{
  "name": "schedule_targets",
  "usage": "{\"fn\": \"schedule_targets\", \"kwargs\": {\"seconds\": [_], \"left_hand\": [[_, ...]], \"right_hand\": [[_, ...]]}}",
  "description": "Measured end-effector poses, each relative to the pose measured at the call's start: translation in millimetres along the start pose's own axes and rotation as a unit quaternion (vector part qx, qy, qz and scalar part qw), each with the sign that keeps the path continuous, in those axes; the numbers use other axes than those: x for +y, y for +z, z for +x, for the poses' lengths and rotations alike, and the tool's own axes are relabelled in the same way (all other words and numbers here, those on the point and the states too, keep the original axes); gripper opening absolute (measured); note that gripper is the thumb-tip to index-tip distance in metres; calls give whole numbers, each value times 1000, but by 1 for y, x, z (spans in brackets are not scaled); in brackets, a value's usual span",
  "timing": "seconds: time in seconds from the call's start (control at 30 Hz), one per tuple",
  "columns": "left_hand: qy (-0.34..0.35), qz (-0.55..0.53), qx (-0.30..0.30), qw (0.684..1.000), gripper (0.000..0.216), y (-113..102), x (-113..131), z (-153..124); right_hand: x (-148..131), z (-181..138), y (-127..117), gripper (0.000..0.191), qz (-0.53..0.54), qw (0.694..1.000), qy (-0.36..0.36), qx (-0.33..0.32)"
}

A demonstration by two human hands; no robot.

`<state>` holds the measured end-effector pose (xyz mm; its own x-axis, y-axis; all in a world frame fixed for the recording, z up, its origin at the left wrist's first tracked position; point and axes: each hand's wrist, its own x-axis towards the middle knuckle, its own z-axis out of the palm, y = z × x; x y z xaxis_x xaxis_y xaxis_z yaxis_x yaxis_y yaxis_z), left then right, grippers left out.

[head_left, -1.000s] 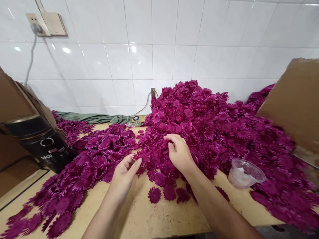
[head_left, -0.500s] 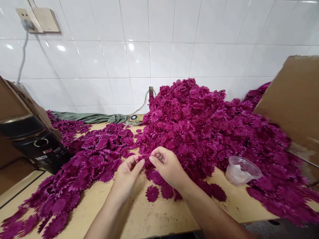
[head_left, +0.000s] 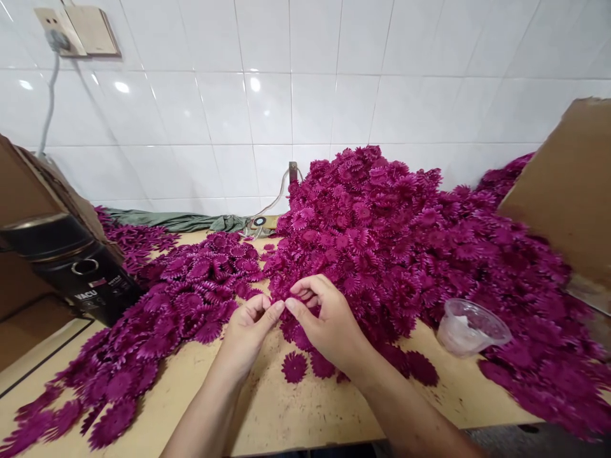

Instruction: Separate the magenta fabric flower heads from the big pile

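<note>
1. We've got both hands meeting low in the middle, right at the front edge of the big pile of magenta flowers (head_left: 382, 222)
2. The left hand (head_left: 248, 327) has its grip pinched tight, thumb and forefinger closed on a single flower piece (head_left: 281, 297). Most of that piece is hidden behind the fingertips
3. The right hand (head_left: 329, 321) is pinching the same piece from the other side. Its other fingers are curled in, and its fingertips touch the left hand's
4. So the flower piece sits between the two hands, just above the table (head_left: 296, 413) and up against the foot of the pile
5. A few loose flowers (head_left: 293, 367) lie flat on the table right below the hands
6. To the left we see a flatter spread of flowers (head_left: 191, 299), with a black appliance (head_left: 71, 267) past it
7. A clear plastic cup (head_left: 470, 327) stands to the right of the right hand, beside the pile, and a cardboard flap (head_left: 568, 191) leans in behind it
</note>
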<state>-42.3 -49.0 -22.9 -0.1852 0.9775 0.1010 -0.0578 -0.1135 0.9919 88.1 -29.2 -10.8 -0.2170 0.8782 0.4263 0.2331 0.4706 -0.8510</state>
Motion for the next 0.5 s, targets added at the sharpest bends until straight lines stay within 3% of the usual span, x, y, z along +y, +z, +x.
{"fn": "schedule_targets", "kwargs": {"seconds": [0.1, 0.2, 0.27, 0.4, 0.5], "left_hand": [[-4, -12, -18, 1000, 43, 2, -2, -2], [-23, -34, -36, 999, 43, -1, -3, -4], [-26, -72, -23, 997, 43, -7, -2, -5], [-22, -100, 41, 994, 38, -19, 5, -2], [-27, 0, 15, 1000, 31, -15, 11, 4]], "right_hand": [[-2, 2, 3, 6, 120, 983, 76, -117], [2, 7, -1, 6, 189, 966, 104, -144], [10, 15, -10, 7, 163, 978, 102, -78], [33, 33, -39, 3, 29, 983, 112, 143], [42, 35, -50, 15, -58, 981, 77, 166]]}}
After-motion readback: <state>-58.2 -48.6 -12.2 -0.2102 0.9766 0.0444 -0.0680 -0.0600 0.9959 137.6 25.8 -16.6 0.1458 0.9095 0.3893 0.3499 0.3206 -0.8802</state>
